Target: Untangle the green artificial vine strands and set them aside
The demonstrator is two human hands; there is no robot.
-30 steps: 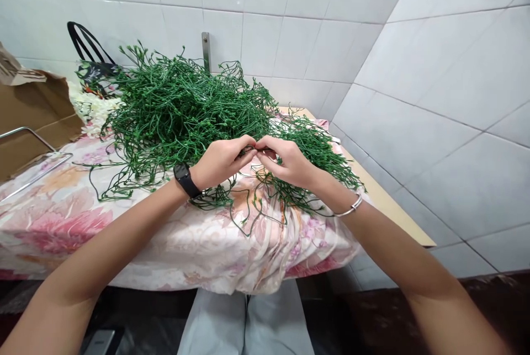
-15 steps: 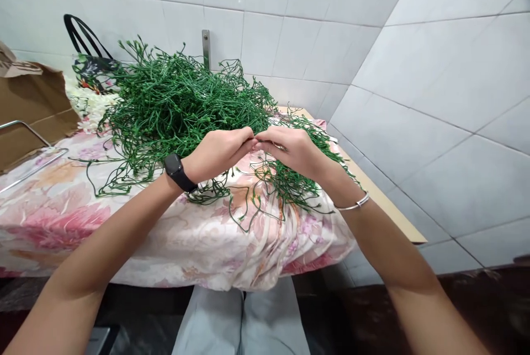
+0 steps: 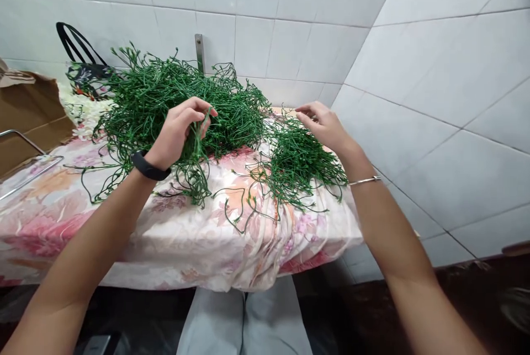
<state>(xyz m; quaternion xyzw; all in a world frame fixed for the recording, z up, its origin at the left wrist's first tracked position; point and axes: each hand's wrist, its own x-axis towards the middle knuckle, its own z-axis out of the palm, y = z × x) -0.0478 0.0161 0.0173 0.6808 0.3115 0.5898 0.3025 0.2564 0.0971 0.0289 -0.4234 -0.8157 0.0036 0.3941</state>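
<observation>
My left hand [image 3: 184, 126], with a black band on the wrist, is closed around a small bunch of thin green artificial stems [image 3: 195, 178] that hang below the fingers. Behind it lies a large tangled heap of the same green stems [image 3: 157, 87]. My right hand [image 3: 321, 123], wearing a silver bracelet, hovers over a smaller pile of green stems [image 3: 300, 159]. Its thumb and fingertips are slightly apart, and I see nothing held between them. A few loose stems trail toward the front of the flowered cloth.
The flowered cloth [image 3: 178, 244] covers the table. At left are a cardboard box [image 3: 33, 117], a bent metal wire frame [image 3: 31, 142], white artificial flowers [image 3: 89, 115] and a flowered bag with black handles [image 3: 86, 76]. White tiled walls [image 3: 414, 90] close off the back and right.
My hands, fingertips together before, have moved apart. The left has gone left with the bunch of stems, the right to the right over the smaller pile, its fingers now apart.
</observation>
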